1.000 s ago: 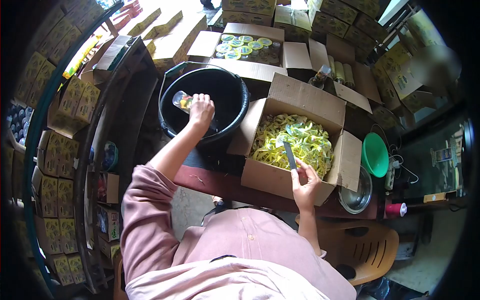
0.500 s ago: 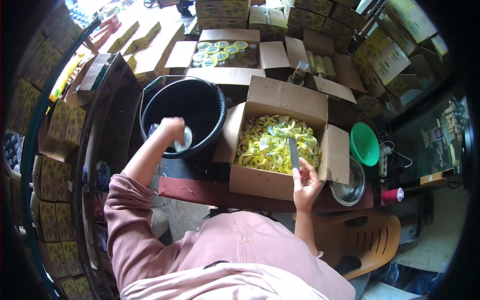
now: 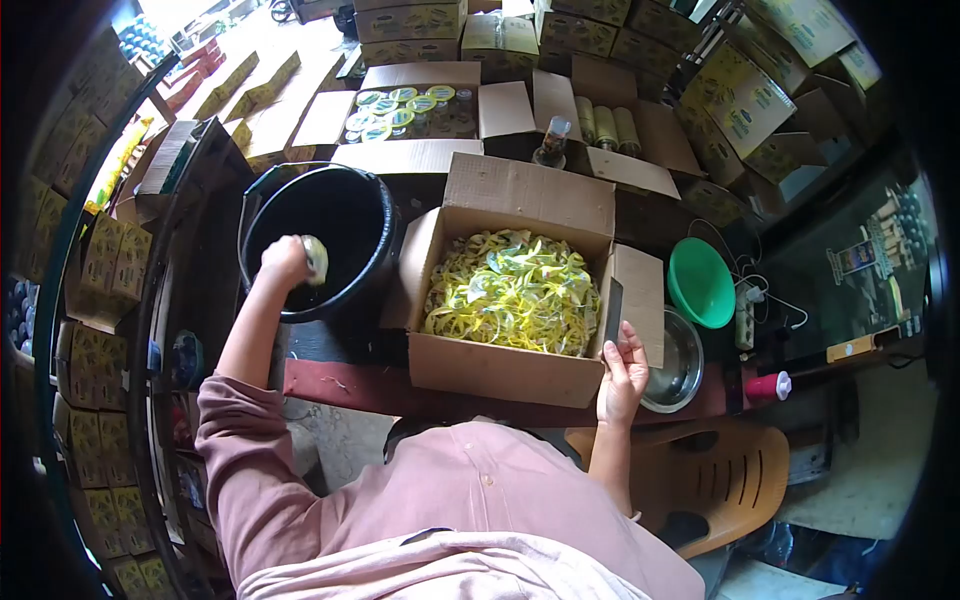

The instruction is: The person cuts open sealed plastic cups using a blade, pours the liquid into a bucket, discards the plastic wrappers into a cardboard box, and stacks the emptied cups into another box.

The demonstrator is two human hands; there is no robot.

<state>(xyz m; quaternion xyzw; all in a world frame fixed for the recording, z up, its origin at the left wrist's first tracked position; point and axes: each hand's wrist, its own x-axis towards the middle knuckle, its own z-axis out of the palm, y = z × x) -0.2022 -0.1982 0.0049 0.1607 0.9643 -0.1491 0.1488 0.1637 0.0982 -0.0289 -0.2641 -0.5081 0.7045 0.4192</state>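
Over the black bucket (image 3: 375,255) at the left, my left hand (image 3: 287,262) is closed on a jar (image 3: 316,260), seen partly past my fingers. My right hand (image 3: 624,372) pinches a flat dark blade (image 3: 613,312), held upright by the right front corner of an open cardboard box (image 3: 500,372). Yellow-green strips (image 3: 510,290) fill that box. Behind it stands a jar with dark contents (image 3: 552,143).
A carton of lidded jars (image 3: 410,155) lies behind the bucket. To the right are a green bowl (image 3: 701,283), a metal bowl (image 3: 683,362), a thread spool (image 3: 768,387) and cables. An orange chair (image 3: 745,500) stands below the table's right part.
The view has shifted, so the table's things appear further left. My left hand has turned the jar within the bucket. The blade in my right hand has moved right, from over the strips to the box's edge.
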